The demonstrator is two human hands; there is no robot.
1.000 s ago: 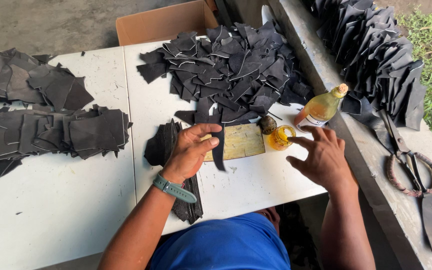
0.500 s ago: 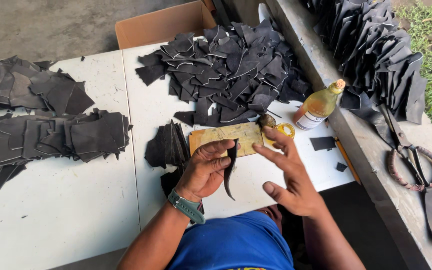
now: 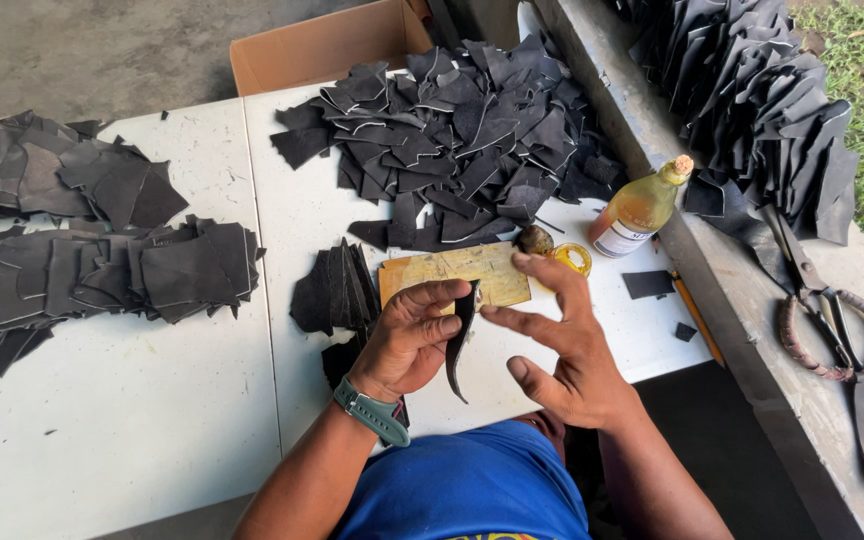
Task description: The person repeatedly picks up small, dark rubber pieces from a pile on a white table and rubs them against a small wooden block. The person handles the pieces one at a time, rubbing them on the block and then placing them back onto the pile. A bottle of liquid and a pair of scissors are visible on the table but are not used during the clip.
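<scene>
Black curved leather strip (image 3: 461, 335): narrow, dark, tapering to a point at its lower end; held upright over the near edge of the white table (image 3: 152, 400), in front of the person's blue shirt (image 3: 472, 490).

Left hand (image 3: 407, 340): fingers curled and clamped on the upper part of the strip, thumb on top; a green wristwatch (image 3: 372, 411) sits on the wrist.

Right hand (image 3: 562, 345): fingers spread apart and extended, holding nothing; fingertips just beside the strip, whether touching it cannot be told.

Yellowish rectangular board (image 3: 457, 275): flat on the table just beyond both hands, its surface scuffed.

Small stack of black leather pieces (image 3: 332, 290): stands on edge, touching the left side of the board.

Small yellow ring-shaped lid (image 3: 572, 259) and a dark round lump (image 3: 534, 239): at the far right corner of the board, close together.

Glass bottle of yellow liquid (image 3: 640, 208): lying tilted at the right table edge, stopper pointing up and right.

Two small black offcuts (image 3: 647, 284): on the table right of the board.

Large heap of black leather scraps (image 3: 452, 140): on the far half of the table, before a brown cardboard box (image 3: 322, 45).

Two long piles of black leather pieces (image 3: 82, 250): on the left part of the table, well apart from the hands.

Large metal shears with wrapped handles (image 3: 832, 310): on the concrete ledge (image 3: 752, 340) at right, below a row of folded black leather (image 3: 752, 90).
</scene>
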